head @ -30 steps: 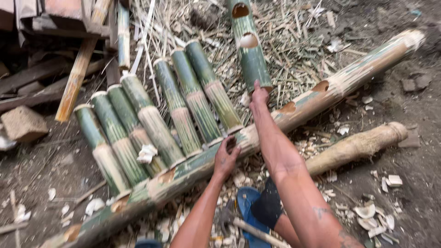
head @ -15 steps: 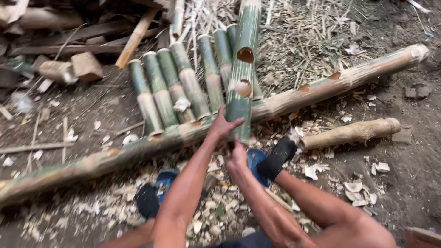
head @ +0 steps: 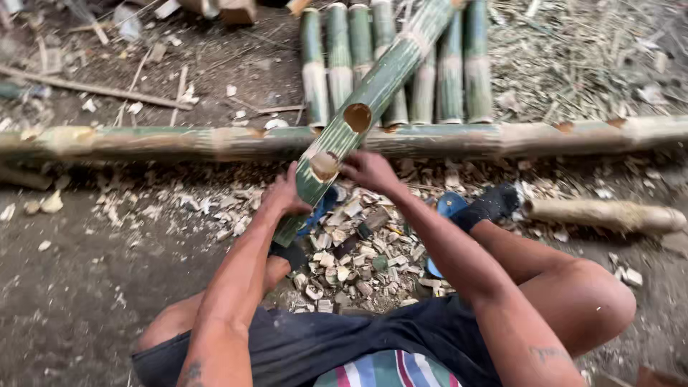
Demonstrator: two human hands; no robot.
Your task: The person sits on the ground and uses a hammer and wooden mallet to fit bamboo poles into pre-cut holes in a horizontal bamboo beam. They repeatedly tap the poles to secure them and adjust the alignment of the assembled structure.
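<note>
A long green bamboo pole with round holes cut in its side [head: 373,93] slants from the upper right down toward my lap. It lies across a long horizontal bamboo pole [head: 179,140] on the ground. My left hand [head: 285,195] grips the slanted pole's lower part from the left. My right hand [head: 367,170] holds it from the right, beside the lower hole. Several short green bamboo sections [head: 337,57] stand side by side behind the horizontal pole, under the slanted one.
Pale wood chips [head: 351,251] cover the ground between my legs. A thick pale log [head: 605,215] lies at the right by my foot in a blue sandal [head: 448,208]. Thin sticks [head: 93,89] and dry straw litter the dirt beyond.
The holed pole has been pulled toward me and now crosses the horizontal pole at a slant. Both hands have shifted down onto its near end. My view has swung left.
</note>
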